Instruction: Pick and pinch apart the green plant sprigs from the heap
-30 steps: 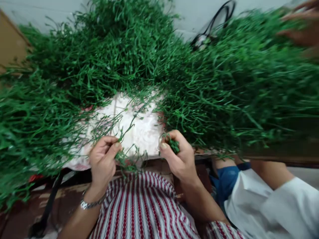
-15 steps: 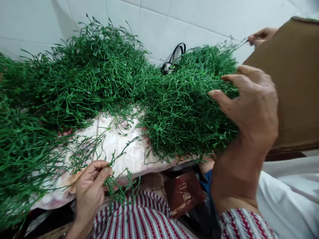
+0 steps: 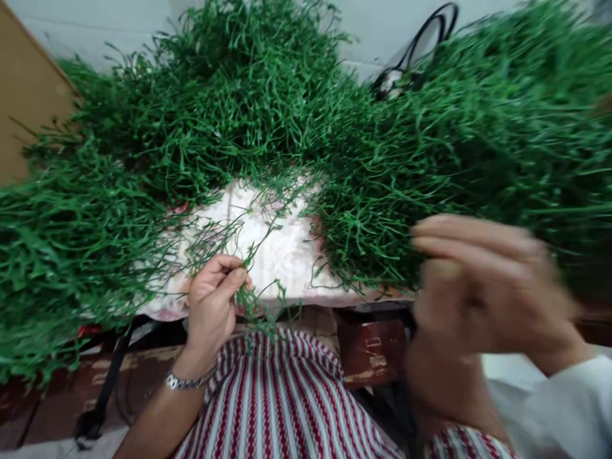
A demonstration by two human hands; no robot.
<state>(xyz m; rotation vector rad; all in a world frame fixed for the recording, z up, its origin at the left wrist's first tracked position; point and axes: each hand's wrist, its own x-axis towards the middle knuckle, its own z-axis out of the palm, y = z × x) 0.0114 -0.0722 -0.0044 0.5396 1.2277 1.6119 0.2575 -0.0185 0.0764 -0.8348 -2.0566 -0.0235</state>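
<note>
My left hand (image 3: 215, 299) is closed in a pinch on a small bunch of thin green stems (image 3: 258, 312), over the front edge of the white patterned cloth (image 3: 272, 255). The stems are branching, with small tips, and look like plastic. My right hand (image 3: 437, 306) is at the right, in front of the right-hand heap of green stems (image 3: 382, 210). Motion blur smears it, and a co-worker's hand (image 3: 507, 280) from a white sleeve overlaps it, so its fingers cannot be made out.
More green stems are heaped at the left (image 3: 86, 229) and at the back (image 3: 248, 95), against a pale tiled wall. A black cord (image 3: 430, 25) loops up behind the heaps. Cardboard (image 3: 29, 89) stands at the far left. A dark red wooden surface (image 3: 373, 350) shows below the cloth.
The view has swung right and down. My right hand has dropped from over the right heap and now meets the co-worker's hand. My left hand keeps its pinch on the stems.
</note>
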